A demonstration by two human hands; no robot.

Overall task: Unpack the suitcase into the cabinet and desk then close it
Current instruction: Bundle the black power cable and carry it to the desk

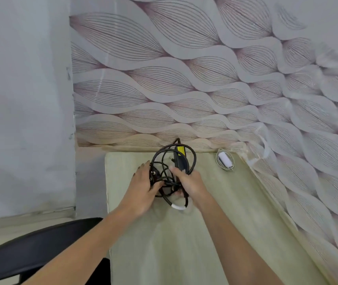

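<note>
Wallpaper point(194, 83): pale grey-beige, repeating wavy leaf shapes filled with fine dark lines, faint pink at leaf tips. Covers back wall and right-hand wall; lower edge warmer beige. Left edge ragged, small tears.
Plain wall point(20, 99): flat grey, unpatterned, left of wallpaper, running down to floor.
Floor point(10, 221): light beige strip, lower left.
Chair point(34, 245): black, smooth curved surface, lower left corner, over floor, partly cut off by frame edge.
Loose translucent strip point(263, 150): curling off wallpaper at room corner; material unclear.
</note>
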